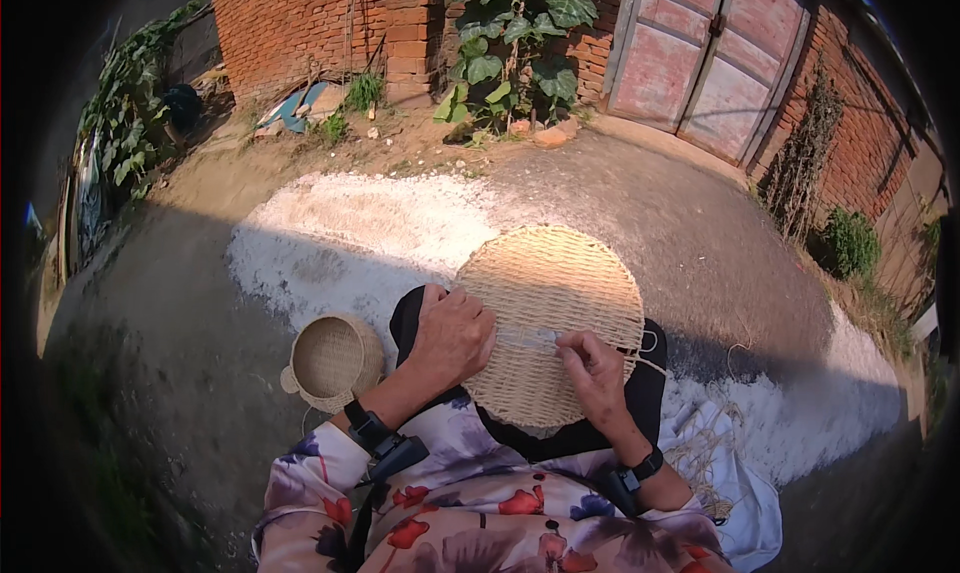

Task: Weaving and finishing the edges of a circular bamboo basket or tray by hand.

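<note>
A round woven disc (545, 268) of straw-coloured cord rests across my lap, its far half in sunlight. Over its left side my left hand (455, 333) is closed, back of the hand up, and the fingers hide what they hold. My right hand (595, 373) hovers above the disc's right half, thumb and forefinger pinched together at the end of a thin whitish strand (535, 337). The strand runs toward my left hand, blurred against the weave. At the disc's right edge a pale loop and a cord end (650, 363) stick out.
A small round woven basket (338, 358) stands on the ground left of my knee. To my right lies a white sack (745, 493) with loose cord (705, 463) on it. Whitish grains (340, 213) cover ground ahead, before a brick wall (300, 33) and metal double door (705, 63).
</note>
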Motion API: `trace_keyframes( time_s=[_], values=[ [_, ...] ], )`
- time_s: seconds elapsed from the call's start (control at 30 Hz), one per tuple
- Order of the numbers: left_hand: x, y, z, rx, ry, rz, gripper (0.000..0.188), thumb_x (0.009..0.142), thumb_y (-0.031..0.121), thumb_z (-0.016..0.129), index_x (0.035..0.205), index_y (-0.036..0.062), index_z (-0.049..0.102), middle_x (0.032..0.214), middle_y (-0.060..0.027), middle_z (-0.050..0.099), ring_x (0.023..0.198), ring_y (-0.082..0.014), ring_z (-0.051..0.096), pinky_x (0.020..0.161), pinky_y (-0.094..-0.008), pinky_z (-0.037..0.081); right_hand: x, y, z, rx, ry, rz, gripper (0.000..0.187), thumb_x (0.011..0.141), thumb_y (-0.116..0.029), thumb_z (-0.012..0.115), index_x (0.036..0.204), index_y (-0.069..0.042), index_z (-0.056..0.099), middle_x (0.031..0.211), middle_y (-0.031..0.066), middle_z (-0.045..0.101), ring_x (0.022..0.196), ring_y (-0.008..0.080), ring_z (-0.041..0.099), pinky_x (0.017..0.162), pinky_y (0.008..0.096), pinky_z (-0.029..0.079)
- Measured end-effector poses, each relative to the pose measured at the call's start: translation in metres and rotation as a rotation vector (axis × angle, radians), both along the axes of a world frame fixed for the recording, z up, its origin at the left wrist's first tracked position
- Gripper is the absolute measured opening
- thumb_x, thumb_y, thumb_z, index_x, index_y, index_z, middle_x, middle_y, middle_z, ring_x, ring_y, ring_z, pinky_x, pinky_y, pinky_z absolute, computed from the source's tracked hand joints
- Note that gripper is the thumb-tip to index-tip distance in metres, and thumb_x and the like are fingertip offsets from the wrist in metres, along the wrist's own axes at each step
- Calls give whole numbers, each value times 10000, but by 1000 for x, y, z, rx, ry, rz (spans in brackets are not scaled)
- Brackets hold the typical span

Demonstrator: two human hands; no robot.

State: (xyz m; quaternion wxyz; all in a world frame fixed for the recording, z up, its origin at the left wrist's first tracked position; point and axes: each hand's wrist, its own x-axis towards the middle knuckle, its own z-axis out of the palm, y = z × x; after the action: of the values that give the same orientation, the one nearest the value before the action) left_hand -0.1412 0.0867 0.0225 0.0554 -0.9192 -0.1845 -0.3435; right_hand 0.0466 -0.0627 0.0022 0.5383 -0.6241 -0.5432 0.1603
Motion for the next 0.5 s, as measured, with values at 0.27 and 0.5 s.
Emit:
trace_keyframes(
  time_s=[0.27,0.5],
  values=[
    [5,-8,-8,-51,81,-32,117,695,103,714,753,83,615,729,-72,588,762,-252,593,742,-405,383,0,-3,-6,-78,90,37,117,937,-20,563,1019,15,639,732,13,633,644,48,555,590,222,450],
    [15,-7,-17,-117,72,-14,99,703,72,681,774,75,612,746,-96,594,772,-293,615,731,-420,423,-2,0,-11,-116,120,77,131,944,-35,556,1029,9,646,726,16,642,657,49,573,604,221,459]
  ],
)
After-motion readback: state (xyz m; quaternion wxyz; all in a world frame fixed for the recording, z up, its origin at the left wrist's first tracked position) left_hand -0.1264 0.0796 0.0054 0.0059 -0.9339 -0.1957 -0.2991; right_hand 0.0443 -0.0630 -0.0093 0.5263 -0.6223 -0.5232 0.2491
